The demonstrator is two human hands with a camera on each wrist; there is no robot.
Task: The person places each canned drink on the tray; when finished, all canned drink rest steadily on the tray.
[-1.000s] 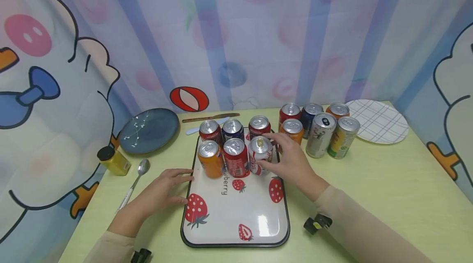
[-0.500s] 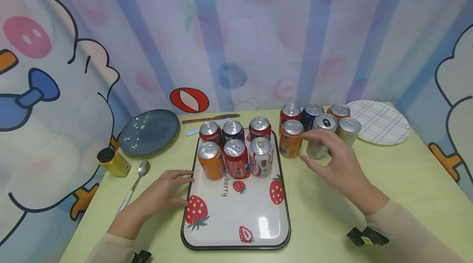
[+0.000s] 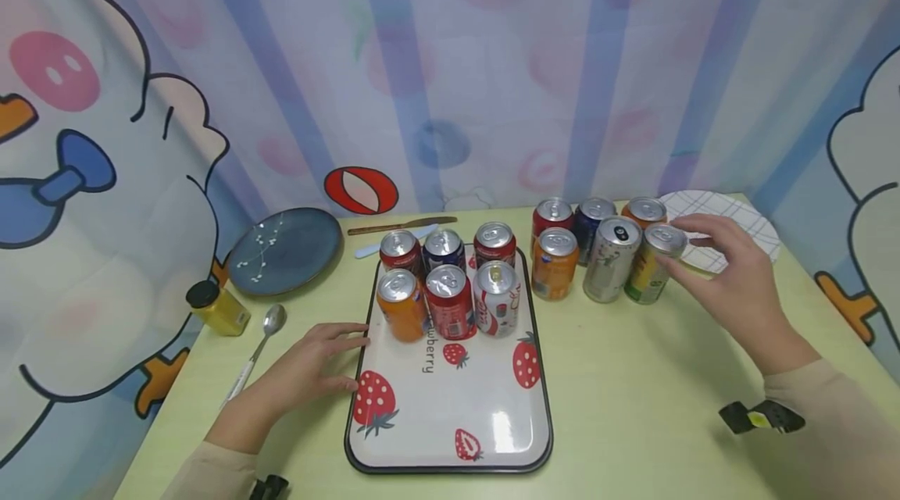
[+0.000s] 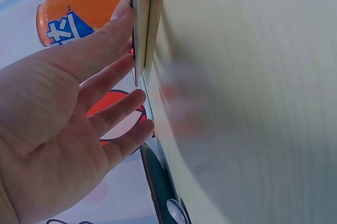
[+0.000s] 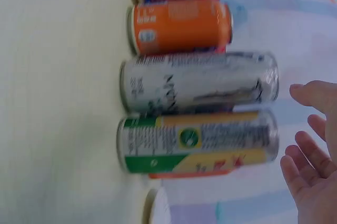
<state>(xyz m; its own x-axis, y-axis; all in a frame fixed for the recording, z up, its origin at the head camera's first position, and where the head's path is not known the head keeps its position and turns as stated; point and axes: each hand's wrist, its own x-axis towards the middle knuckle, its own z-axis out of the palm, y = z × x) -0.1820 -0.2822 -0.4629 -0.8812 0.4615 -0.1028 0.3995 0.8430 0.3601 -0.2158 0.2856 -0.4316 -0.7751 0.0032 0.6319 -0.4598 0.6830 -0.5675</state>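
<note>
My left hand [image 3: 309, 366] rests against the left edge of the strawberry-print tray [image 3: 422, 437], fingers spread; in the left wrist view its thumb lies near an orange can [image 4: 84, 13]. On the tray several cans stand in two rows, among them a white can [image 3: 496, 305] and a red can [image 3: 449, 305] in the front row. At the right, my right hand [image 3: 738, 297] is around the top of a tall yellow-green can [image 3: 648, 273], thumb and fingers apart. The right wrist view shows the fingers [image 5: 310, 166] beyond this can's top, not gripping it. Beside it stands a tall silver can [image 3: 610, 266].
Behind these are an orange can [image 3: 554, 269] and several others. A checked plate [image 3: 745, 234] lies at the back right. On the left are a dark blue plate [image 3: 281, 258], a spoon [image 3: 273, 320] and a yellow bottle [image 3: 221, 311]. A knife [image 3: 401, 226] lies behind the tray.
My right hand has let go of the white can on the tray and moved right, past the orange and silver cans, to the yellow-green can. The left hand has stayed at the tray edge.
</note>
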